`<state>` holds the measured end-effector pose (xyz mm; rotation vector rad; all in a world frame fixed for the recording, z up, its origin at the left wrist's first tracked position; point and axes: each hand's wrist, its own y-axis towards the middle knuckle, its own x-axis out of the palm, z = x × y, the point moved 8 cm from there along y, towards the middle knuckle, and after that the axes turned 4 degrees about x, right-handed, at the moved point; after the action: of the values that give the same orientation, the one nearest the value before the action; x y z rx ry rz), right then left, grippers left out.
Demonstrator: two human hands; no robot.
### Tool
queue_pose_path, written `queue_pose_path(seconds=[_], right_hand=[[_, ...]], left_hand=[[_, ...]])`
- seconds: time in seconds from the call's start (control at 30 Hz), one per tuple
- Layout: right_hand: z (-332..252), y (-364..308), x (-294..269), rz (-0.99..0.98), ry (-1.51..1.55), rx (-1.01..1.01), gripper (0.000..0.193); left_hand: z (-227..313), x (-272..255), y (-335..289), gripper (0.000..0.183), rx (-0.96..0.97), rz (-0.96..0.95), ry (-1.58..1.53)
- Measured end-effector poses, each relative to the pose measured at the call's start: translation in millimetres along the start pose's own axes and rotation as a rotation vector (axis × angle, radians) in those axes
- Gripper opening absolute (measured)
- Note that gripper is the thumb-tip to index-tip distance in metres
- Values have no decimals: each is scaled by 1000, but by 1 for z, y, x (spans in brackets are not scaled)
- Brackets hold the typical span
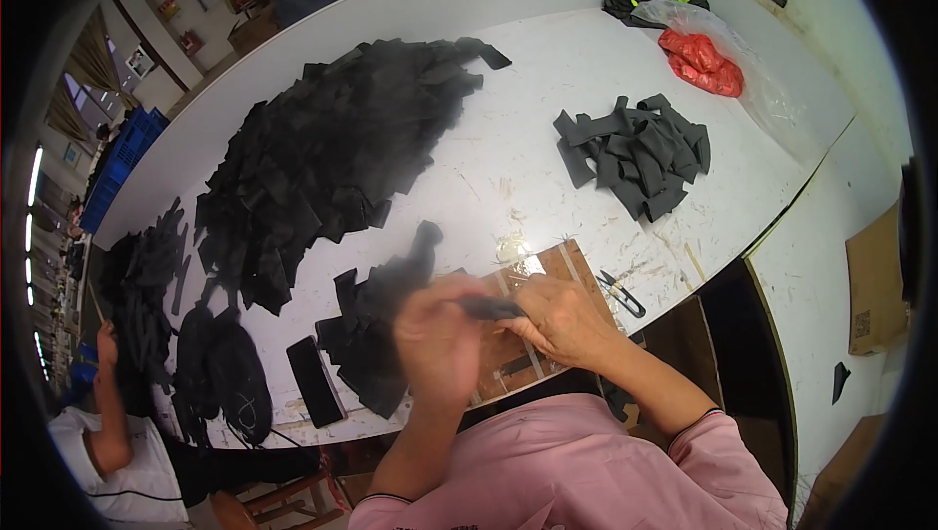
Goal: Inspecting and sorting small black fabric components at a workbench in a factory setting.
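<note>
My right hand (570, 322) pinches a small dark fabric piece (491, 308) above a wooden board (572, 271) with pale strips across it. My left hand (442, 337) is at the other end of that piece, smeared by motion, so its fingers cannot be read. Just left of it lies a small heap of black fabric pieces (376, 388), partly hidden by the hand. Black-handled thread snips (622, 296) rest on the table by the board's right edge.
A large pile of black fabric pieces (322, 149) covers the table's left. A smaller grey-black pile (640, 154) sits at right. Near me are a phone (315, 381) and a black bag-like item (239, 379). Red material in plastic (702, 63) lies far right. A co-worker's arm (109, 393) is at left.
</note>
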<state>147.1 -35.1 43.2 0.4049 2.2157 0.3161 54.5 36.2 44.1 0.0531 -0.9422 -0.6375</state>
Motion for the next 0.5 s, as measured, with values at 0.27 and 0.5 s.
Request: queue_pose_path(seconds=[0.27,0.5], right_hand=[[8,-4,23,9,-17,3,35],[20,49,-50,55,830,295,48]], left_hand=[[4,-19,-4,10,44,-36,237],[20,-93,48,13,208,197,1164]])
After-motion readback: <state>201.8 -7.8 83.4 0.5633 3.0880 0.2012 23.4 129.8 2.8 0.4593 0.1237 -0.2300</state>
